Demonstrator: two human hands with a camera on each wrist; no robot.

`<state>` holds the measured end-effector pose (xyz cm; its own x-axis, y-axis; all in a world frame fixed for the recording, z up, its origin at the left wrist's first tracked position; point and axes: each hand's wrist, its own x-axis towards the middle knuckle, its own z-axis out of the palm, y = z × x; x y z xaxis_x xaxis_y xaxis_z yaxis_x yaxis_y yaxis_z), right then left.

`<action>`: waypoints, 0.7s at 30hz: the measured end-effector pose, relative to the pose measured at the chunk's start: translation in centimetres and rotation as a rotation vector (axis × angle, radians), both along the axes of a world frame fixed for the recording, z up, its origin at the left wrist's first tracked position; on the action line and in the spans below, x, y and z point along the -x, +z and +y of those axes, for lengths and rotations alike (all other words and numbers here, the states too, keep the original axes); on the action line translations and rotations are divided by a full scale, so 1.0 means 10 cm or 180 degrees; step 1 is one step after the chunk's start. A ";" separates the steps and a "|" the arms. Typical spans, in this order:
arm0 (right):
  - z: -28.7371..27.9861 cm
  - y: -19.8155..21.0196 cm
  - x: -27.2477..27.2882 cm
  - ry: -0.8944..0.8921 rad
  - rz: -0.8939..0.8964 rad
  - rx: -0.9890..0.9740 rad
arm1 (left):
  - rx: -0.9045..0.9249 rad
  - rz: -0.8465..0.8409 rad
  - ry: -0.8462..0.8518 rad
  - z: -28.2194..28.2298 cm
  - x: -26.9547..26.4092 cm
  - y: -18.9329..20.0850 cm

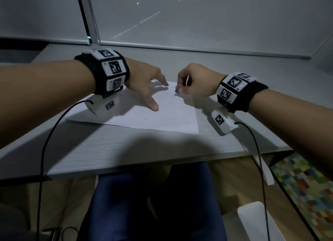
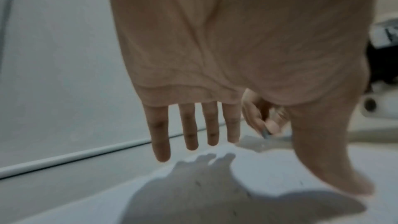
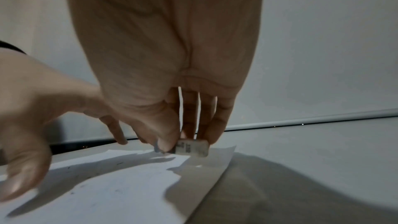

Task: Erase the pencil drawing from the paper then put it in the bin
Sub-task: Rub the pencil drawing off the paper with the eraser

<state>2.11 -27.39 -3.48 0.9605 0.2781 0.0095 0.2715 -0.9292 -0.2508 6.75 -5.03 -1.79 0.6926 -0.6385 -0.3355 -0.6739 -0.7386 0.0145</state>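
A white sheet of paper [image 1: 162,113] lies flat on the grey desk [image 1: 126,150]; only faint dark specks show on it [image 3: 120,185]. My left hand [image 1: 149,89] has its fingers spread and straight, with fingertips on the paper's upper part [image 2: 193,142]. My right hand [image 1: 187,82] pinches a small white eraser [image 3: 192,147] between thumb and fingers, its end down on the paper near the far right corner. In the head view the eraser [image 1: 177,91] shows only as a small dark tip under the fingers.
The desk's far edge meets a window blind [image 1: 198,21] with a rail along its bottom. Black cables [image 1: 43,150] hang from both wrist cameras over the desk's front edge. Blue-clad legs [image 1: 144,204], a white object [image 1: 255,221] and a colourful rug [image 1: 306,183] are below.
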 end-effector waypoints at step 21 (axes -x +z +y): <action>0.15 -0.15 -0.15 -0.0275 -0.0089 -0.0035 | -0.0540 -0.0041 0.0229 -0.38 -0.09 -0.19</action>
<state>3.61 -25.88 -5.01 0.9802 0.1940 0.0392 0.1975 -0.9467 -0.2546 7.62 -8.78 -3.70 0.7394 -0.5222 -0.4250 -0.6186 -0.7760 -0.1227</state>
